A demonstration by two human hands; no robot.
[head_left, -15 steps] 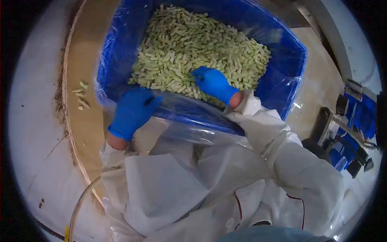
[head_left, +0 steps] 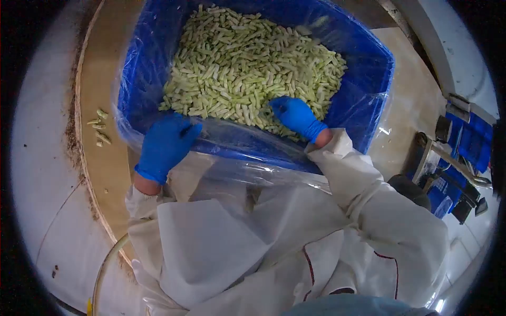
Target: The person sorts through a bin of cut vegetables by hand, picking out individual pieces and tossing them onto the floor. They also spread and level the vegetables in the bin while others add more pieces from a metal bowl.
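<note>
A blue bin [head_left: 363, 113] lined with clear plastic holds a heap of short, pale green cut vegetable sticks [head_left: 253, 68]. Over the near left rim, my left hand [head_left: 166, 145], in a blue glove, is closed on the clear plastic liner [head_left: 237, 137]; its fingertips are partly hidden. My right hand [head_left: 298, 118], also gloved in blue, is low at the near right side of the heap. Its fingers curl in against the sticks, and what lies between them cannot be made out.
A few loose sticks [head_left: 99, 126] lie on the tan board [head_left: 113, 184] left of the bin. A hose [head_left: 103, 274] curves at lower left. Blue and dark equipment [head_left: 464, 152] stands at the right. White walls border both sides.
My right hand has moved right and slightly down along the near side of the heap. My left hand stays at the rim. A blurred pale piece shows at the far side.
</note>
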